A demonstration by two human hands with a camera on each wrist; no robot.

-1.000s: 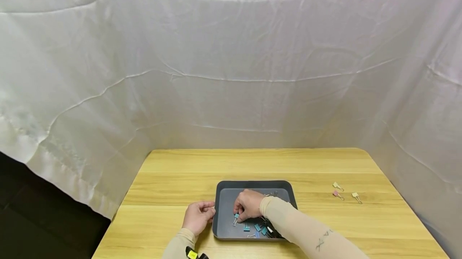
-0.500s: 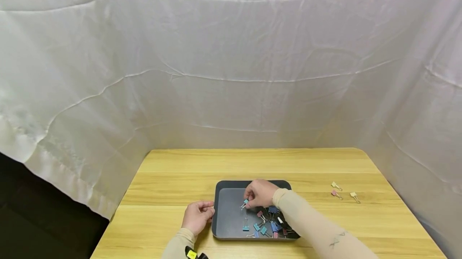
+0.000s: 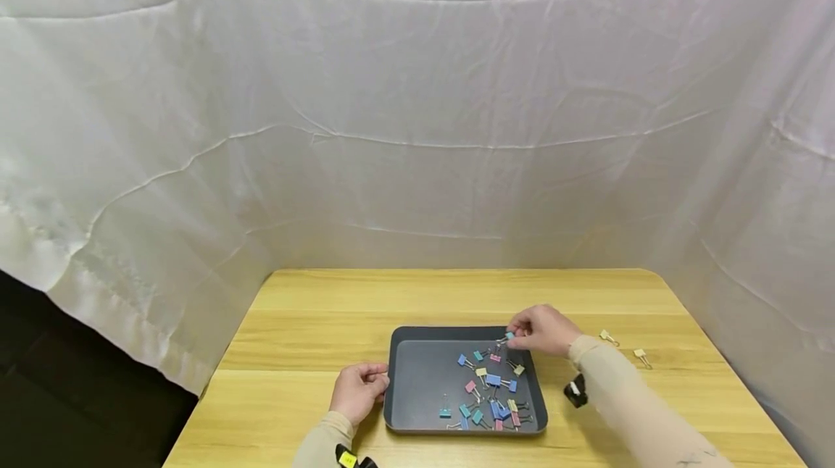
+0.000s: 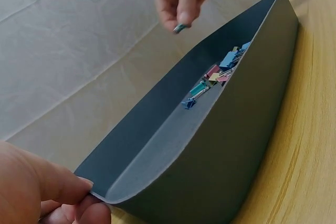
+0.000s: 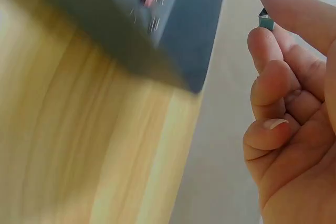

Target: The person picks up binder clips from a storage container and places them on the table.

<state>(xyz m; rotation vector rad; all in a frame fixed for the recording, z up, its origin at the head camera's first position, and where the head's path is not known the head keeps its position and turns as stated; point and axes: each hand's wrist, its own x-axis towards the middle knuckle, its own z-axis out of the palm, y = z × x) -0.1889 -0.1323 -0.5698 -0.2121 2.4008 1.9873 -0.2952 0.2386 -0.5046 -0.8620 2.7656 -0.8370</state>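
Observation:
My left hand pinches the left rim of a dark grey tray between thumb and fingers; the left wrist view shows the fingertips on the rim's corner. Over the tray's back right corner, my right hand holds a small teal binder clip between thumb and index finger. The right wrist view shows this teal clip in the fingertips, the other fingers curled below. Blue, pink, yellow and teal binder clips lie scattered in the tray's right half, among them a teal clip apart near the front.
Two yellow binder clips, one farther back and one nearer, lie on the wooden table right of the tray. A pale curtain hangs behind the table and at both sides.
My right hand has carried the teal clip from the tray's middle toward its back right corner, uncovering more clips. The pink clip on the table is now hidden by the right arm. My left hand stays put.

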